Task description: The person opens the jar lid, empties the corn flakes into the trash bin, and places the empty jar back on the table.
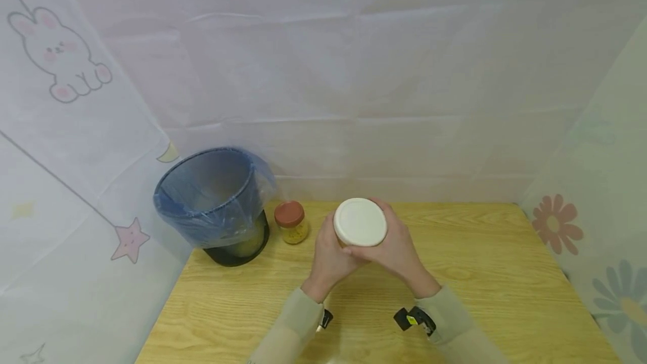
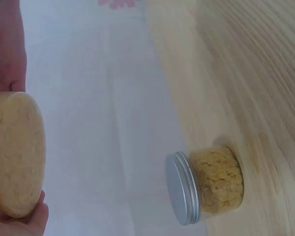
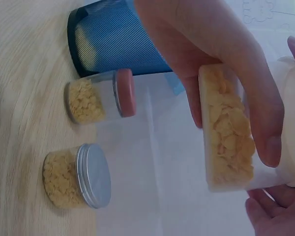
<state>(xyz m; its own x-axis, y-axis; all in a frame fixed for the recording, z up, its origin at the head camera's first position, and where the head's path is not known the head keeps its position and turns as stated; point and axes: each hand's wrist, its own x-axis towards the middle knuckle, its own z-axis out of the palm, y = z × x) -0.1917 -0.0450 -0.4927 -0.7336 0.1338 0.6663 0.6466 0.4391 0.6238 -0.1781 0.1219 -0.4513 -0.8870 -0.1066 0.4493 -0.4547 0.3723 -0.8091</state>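
Observation:
Both hands hold a clear jar (image 3: 228,137) with a white lid (image 1: 360,222), raised above the table. Pale yellow flakes fill part of it. My left hand (image 1: 331,254) grips its left side, thumb along the wall in the right wrist view. On the other side, my right hand (image 1: 396,246) curls round the jar near the lid. The lid looks seated on the jar. Beyond the hands, a silver-lidded jar of flakes (image 2: 219,182) stands on the table, hidden in the head view. Left of it stands a red-lidded jar (image 1: 291,222), partly filled with flakes.
A black mesh bin (image 1: 237,251) lined with a blue plastic bag (image 1: 217,223) stands at the table's back left. The wooden table (image 1: 470,274) meets a pale cloth backdrop (image 1: 404,100) behind, with printed cloth walls at both sides.

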